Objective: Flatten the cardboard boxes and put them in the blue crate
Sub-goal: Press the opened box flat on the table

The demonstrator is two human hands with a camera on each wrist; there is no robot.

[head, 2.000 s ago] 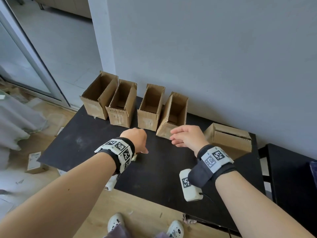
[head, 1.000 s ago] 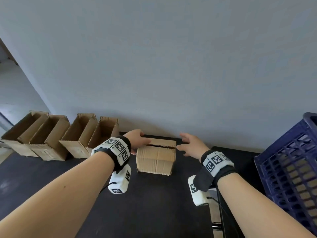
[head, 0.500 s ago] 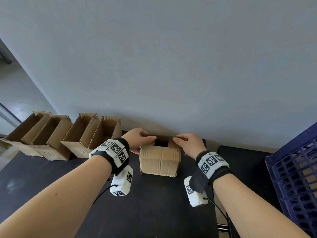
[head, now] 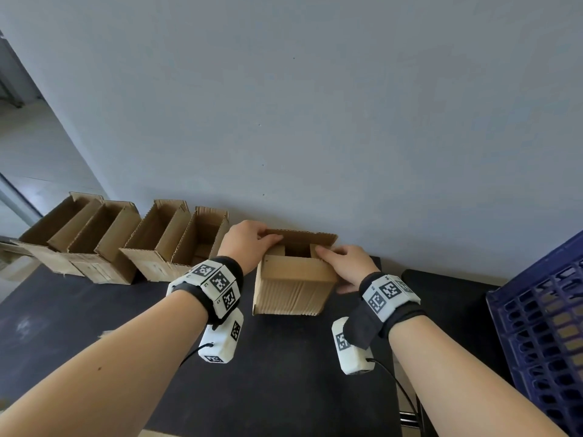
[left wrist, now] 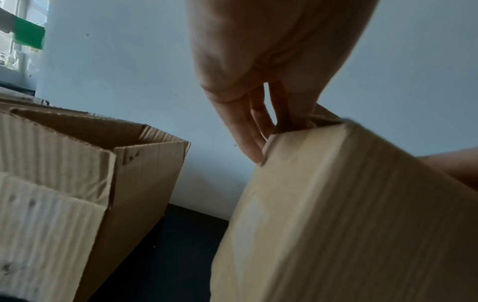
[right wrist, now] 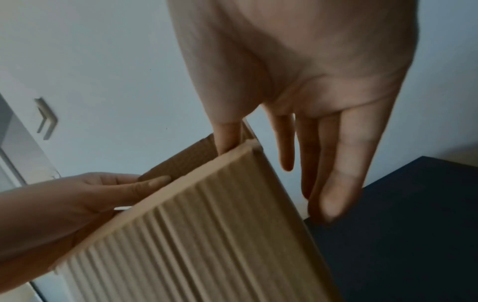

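Observation:
A small cardboard box [head: 293,288] stands on the black table [head: 277,383] close to the wall. Its top is partly open and the far flap stands up. My left hand [head: 268,239] grips its top left end, fingers dipping into the opening [left wrist: 271,126]. My right hand [head: 328,252] grips the top right end, thumb inside the opening and fingers down the outer side [right wrist: 258,155]. The box's ribbed front wall [right wrist: 207,235] faces me. At the far right edge stands the blue crate [head: 542,326], only partly in view.
Several open-topped cardboard boxes [head: 157,241] stand in a row along the wall to the left; the nearest [left wrist: 129,173] is just beside my left hand. A second black surface [head: 448,294] lies between the table and the crate, across a narrow gap.
Both hands have taken hold of the box's top ends. The top, shut with a slit a second ago, has opened, and its far flap now stands up.

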